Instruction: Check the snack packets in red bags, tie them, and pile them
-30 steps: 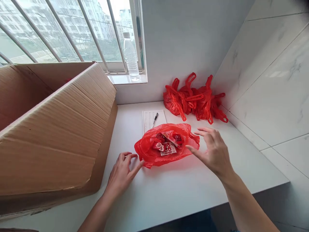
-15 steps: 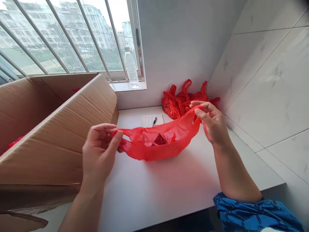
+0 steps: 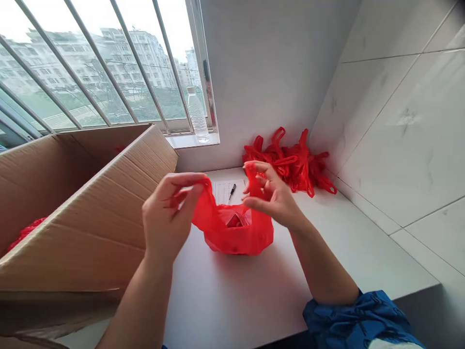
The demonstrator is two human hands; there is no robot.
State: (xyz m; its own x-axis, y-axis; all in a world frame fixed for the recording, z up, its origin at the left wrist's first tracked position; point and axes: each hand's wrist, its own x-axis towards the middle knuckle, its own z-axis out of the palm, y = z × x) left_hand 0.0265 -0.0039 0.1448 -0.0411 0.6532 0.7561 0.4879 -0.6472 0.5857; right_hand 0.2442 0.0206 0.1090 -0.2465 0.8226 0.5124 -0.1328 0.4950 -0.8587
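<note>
A red plastic bag (image 3: 238,241) hangs between my hands over the white table, its mouth open and a small dark red item (image 3: 236,220) visible inside. On the left, my left hand (image 3: 174,208) pinches one handle between thumb and fingers. My right hand (image 3: 271,194) is at the other handle, its fingers curled around the raised plastic. Behind the bag lie a sheet of paper (image 3: 221,190) and a black pen (image 3: 231,193).
A big open cardboard box (image 3: 90,213) takes up the left side, with red material inside. Several red bags (image 3: 294,165) are heaped by the back wall. A clear bottle (image 3: 197,116) stands on the windowsill. Tiled wall at right.
My hands have come closer together, the right one moving left. The stretched bag now hangs deeper, with its handles upright. The view has shifted slightly.
</note>
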